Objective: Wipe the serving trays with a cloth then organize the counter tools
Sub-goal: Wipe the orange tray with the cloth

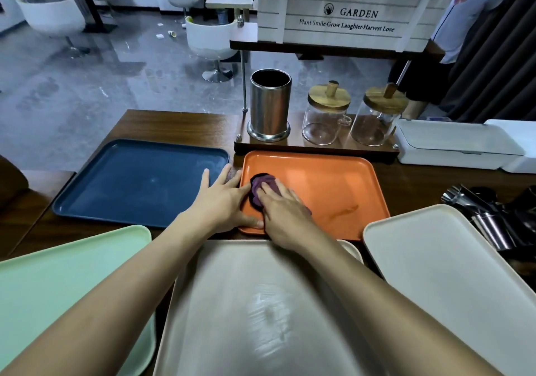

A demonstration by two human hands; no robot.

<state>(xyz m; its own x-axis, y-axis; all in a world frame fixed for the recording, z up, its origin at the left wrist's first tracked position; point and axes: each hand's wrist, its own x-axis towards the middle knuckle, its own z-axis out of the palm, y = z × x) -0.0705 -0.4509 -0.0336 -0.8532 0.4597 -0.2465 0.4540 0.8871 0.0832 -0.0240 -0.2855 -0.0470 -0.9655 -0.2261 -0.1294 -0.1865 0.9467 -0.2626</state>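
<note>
White crate [304, 1] reads "GARDEN". Your left hand [223, 201] lies spread on the left rim of the orange tray [333, 184]; your right hand [282, 211] presses the purple cloth [256, 189] flat beside it.

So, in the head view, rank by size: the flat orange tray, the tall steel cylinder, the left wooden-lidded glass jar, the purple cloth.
1. flat orange tray
2. tall steel cylinder and left glass jar, about alike
3. purple cloth
</note>
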